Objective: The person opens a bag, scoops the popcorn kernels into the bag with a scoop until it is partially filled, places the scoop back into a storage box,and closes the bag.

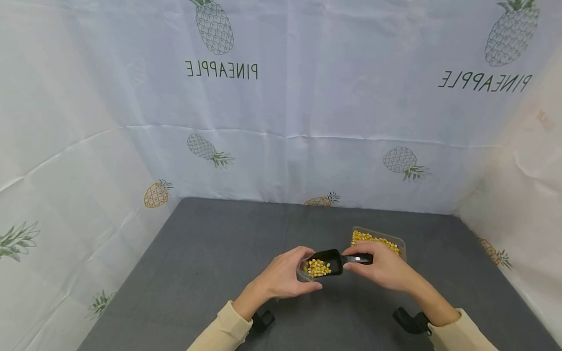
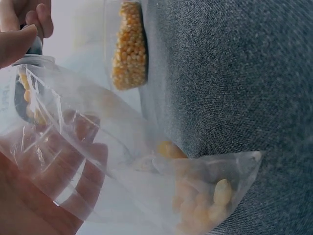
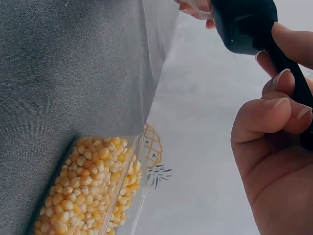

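My left hand [image 1: 285, 277] curls around the mouth of a clear plastic bag [image 2: 132, 178], which hangs down with several corn kernels [image 2: 222, 192] gathered in its bottom corner. My right hand [image 1: 386, 268] grips the handle of a black scoop [image 1: 336, 262], thumb along one side and fingers curled on the other. Yellow kernels [image 1: 317, 267] lie in the scoop, whose front end reaches into the bag's opening between the left thumb and fingers. Part of the bag is hidden behind the left hand in the head view.
Just beyond my right hand, a clear plastic container [image 1: 402, 246] of corn kernels stands on the dark grey table [image 1: 219, 243]. White curtains [image 1: 281, 107] with pineapple prints hang behind the table and at both sides. Black camera mounts [image 1: 411, 321] sit at both wrists.
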The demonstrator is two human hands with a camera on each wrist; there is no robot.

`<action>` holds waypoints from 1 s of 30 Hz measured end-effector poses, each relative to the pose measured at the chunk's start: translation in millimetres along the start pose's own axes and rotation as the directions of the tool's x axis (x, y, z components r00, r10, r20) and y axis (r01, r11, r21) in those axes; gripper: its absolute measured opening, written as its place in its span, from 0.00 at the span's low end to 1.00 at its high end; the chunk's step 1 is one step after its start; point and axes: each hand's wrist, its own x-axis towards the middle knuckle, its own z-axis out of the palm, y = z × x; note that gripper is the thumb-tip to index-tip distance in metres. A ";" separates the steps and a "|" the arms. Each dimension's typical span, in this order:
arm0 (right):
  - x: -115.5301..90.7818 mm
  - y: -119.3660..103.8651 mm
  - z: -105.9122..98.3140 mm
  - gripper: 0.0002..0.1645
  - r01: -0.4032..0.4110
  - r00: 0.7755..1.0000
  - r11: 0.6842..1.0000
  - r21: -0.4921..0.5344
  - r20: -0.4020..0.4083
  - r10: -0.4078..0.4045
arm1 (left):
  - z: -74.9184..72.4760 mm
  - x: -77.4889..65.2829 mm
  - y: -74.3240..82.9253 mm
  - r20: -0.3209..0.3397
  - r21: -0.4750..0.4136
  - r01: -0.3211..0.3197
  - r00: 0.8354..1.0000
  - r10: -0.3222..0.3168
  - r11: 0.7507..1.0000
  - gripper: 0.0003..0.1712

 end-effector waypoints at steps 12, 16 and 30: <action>10.1 -5.2 5.0 0.14 0.108 0.994 0.985 -0.133 0.019 -0.107 | 0.1 1.0 -1.2 -0.020 -0.031 -0.001 1.000 0.001 1.000 0.36; 12.9 -8.3 6.7 0.13 0.128 0.992 0.979 -0.159 0.027 -0.125 | -0.8 1.2 -1.3 -0.022 -0.047 -0.005 1.000 0.004 0.999 0.36; 14.4 -10.1 8.8 0.12 0.177 0.984 0.963 -0.201 0.034 -0.174 | -1.5 1.1 -1.7 -0.013 -0.027 0.006 1.000 -0.006 1.000 0.37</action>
